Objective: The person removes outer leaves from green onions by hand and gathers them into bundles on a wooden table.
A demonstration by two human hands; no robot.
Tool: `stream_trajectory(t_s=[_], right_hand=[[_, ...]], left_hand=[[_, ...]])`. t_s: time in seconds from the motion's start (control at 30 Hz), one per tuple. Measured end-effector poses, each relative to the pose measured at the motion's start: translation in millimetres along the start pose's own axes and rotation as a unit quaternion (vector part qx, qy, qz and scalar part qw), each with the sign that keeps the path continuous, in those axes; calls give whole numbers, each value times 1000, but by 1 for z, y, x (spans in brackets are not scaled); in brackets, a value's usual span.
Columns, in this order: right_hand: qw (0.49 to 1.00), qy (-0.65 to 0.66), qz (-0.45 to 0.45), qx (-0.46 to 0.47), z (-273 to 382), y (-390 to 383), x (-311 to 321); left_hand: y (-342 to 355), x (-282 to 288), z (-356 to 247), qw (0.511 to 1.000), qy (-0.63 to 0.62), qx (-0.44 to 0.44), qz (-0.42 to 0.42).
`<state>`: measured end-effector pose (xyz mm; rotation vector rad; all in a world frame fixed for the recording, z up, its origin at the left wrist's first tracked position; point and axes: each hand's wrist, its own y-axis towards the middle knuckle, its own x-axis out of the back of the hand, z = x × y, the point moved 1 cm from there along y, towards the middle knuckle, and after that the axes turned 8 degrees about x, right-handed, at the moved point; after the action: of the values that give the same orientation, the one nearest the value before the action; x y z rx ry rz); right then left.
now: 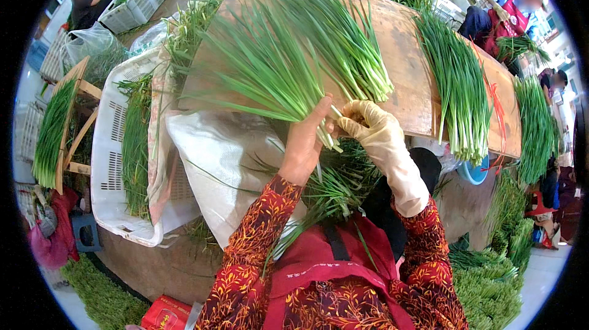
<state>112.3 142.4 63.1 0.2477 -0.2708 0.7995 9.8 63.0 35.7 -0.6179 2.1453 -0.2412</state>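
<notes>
My bare left hand [310, 140] grips a fanned bunch of long green chives [270, 72] by their pale stems. My right hand [368, 127], in a cream glove, is beside it with fingers pinched on a pale stalk at the bunch's right side. Behind them another laid-out bunch [362, 66] rests on the wooden board [402, 35]. Further right on that board lies a long sheaf of chives [454, 84] with red ties [497, 106] beside it. Loose greens [334, 189] lie below my hands, by a white sack [208, 164] over my lap.
A white crate [107, 164] and wooden rack of chives [52, 127] stand left. A blue basin [472, 173] sits below the board. Heaped greens [478, 281] lie lower right. Co-workers are at upper left [83, 8], upper right [509, 17] and far right [549, 91].
</notes>
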Motion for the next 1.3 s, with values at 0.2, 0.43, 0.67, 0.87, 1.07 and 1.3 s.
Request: stream_trajectory(t_s=[0.2,0.43,0.67,0.87,1.07,1.3], right_hand=[[971,228,35,-55,14,4,-5],[944,319,46,-74,7,3,-3],[962,256,-87,-36,10,-18,-2],[965,121,176,-149,-9,-72,29],[986,-162,22,26,-10,-52,30],[955,-250,-157,20,15,17,59]], left_hand=[[-10,-3,-3,999,27,-4,35],[-14,-3,-6,995,67,-17,77],[-17,-12,-1,994,51,-25,89],[-18,15,-36,997,-22,-47,52],[-16,13,-22,999,-23,-35,-4],[-14,0,-13,996,-44,-48,54]])
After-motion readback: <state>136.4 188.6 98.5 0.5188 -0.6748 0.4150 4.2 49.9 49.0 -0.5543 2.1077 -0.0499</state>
